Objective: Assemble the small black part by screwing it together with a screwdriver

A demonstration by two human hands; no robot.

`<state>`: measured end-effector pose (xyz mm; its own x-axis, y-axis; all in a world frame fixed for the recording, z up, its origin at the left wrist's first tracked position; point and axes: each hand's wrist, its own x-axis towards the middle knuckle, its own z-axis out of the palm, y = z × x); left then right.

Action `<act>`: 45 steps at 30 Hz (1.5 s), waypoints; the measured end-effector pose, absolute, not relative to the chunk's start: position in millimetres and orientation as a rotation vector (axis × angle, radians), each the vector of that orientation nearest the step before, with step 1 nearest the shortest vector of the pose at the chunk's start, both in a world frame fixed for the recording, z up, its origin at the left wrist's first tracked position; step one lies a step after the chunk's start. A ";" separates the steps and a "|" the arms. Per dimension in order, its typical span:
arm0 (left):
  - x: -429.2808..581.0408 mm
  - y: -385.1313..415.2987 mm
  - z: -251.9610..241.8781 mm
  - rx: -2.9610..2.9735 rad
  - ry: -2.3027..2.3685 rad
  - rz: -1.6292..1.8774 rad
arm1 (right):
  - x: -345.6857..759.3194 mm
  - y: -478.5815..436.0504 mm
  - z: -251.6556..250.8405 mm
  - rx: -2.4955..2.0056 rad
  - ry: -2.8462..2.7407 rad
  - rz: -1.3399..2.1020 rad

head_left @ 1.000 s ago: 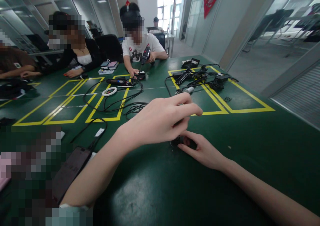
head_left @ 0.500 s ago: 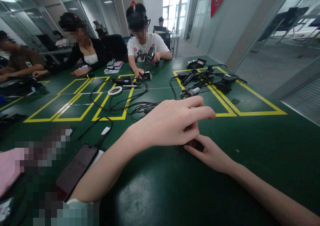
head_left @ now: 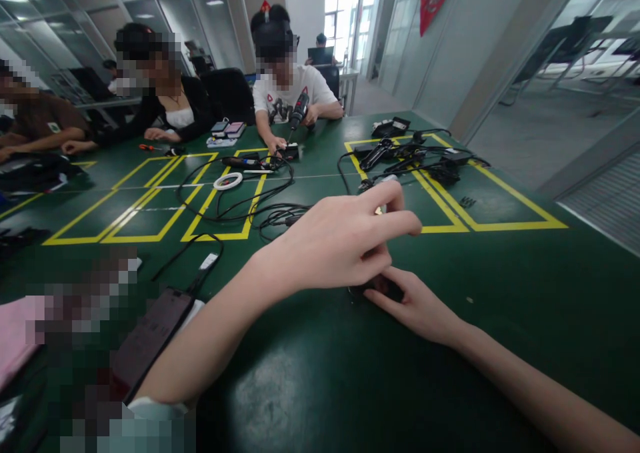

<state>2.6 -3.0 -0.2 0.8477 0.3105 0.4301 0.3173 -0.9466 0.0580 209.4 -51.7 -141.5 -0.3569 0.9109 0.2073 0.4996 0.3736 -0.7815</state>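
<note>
Black is the small thing our right hand holds under our left hand, whose grip we can't tell.

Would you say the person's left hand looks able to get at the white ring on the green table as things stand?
Probably yes: the white ring lies uncovered, with only black cables lying between it and the left hand, though the reach is hard to judge.

Relative to a ring on the surface, a phone is laid front-left, cables heaped right, flat items placed behind, left hand and right hand held front-right.
</note>
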 end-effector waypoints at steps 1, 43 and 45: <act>2.3 -2.2 -0.9 -3.002 -0.511 -0.696 | 209.2 -51.5 -141.4 -1.217 -1.994 0.822; 2.1 -1.8 1.0 -3.057 -0.480 -0.648 | 207.1 -49.0 -141.4 -1.203 -2.012 0.821; 2.5 -2.6 1.7 -3.037 -0.510 -0.642 | 207.4 -48.4 -143.2 -1.195 -2.014 0.813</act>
